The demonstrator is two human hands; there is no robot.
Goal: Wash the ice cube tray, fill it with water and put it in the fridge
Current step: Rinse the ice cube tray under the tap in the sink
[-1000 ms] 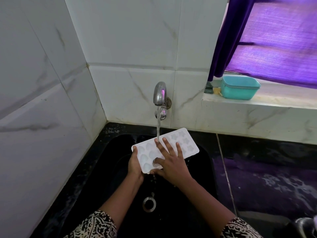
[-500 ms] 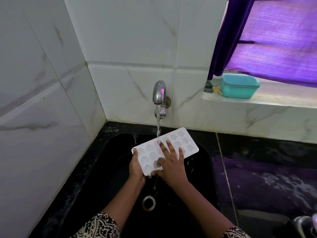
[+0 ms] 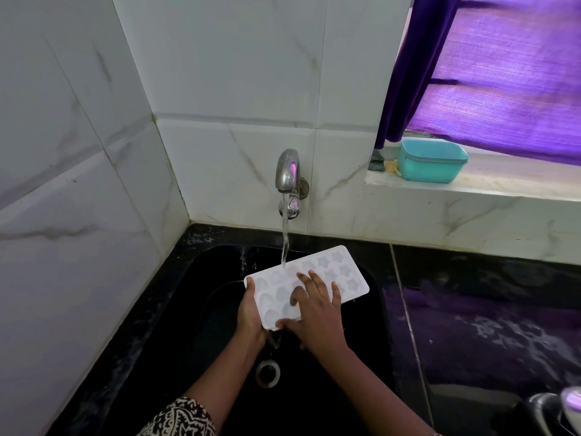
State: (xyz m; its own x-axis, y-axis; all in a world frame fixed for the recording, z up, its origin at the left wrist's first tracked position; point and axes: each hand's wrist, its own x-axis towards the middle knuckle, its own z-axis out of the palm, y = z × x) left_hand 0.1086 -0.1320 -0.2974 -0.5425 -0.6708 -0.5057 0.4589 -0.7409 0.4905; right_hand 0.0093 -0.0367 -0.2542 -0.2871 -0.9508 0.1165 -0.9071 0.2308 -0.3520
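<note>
A white ice cube tray [image 3: 342, 272] with star and oval moulds is held over the black sink [image 3: 195, 309], tilted, with its far end to the right. My left hand [image 3: 250, 313] grips its near left edge from below, thumb on the rim. On top of the tray my right hand [image 3: 316, 309] lies with fingers spread flat over the moulds. Water runs from the steel tap [image 3: 287, 168] and lands on the tray's upper edge.
The sink drain [image 3: 268, 371] lies below my hands. A wet black counter [image 3: 487, 309] stretches to the right. A teal plastic box [image 3: 432, 160] sits on the white ledge under a purple curtain [image 3: 490, 67]. A shiny metal object [image 3: 566, 407] shows at the bottom right.
My right hand has slid a little along the top of the tray. The tray and my left hand stay almost in place under the running water.
</note>
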